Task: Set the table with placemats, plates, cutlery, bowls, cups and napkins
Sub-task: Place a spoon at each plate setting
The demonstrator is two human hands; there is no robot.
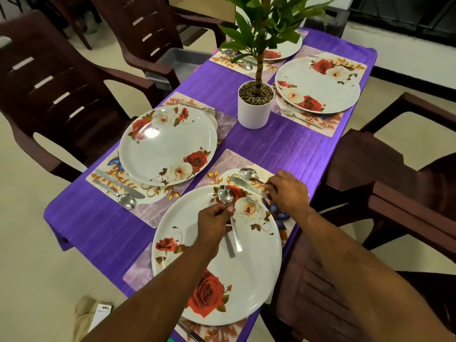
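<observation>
The nearest plate, white with red roses, lies on a floral placemat at the near end of the purple-covered table. Over this plate the left hand pinches a spoon by the neck, fingers curled round the handle, the bowl pointing away and the handle reaching back over the plate along with what looks like a second flat handle; I cannot tell what that piece is. Just right of it, the right hand rests at the far right corner of the same placemat, fingertips curled on the handles of a knife and a second spoon that lie on the mat beyond the plate's rim.

To the left, a second plate sits on its own placemat, with a knife and spoon at its near edge and a fork at the far edge.

Farther on, a white pot with a green plant stands mid-table. Right of it a third plate covers a mat, a fork beside it. A fourth plate shows behind the leaves. Dark brown chairs surround the table.
</observation>
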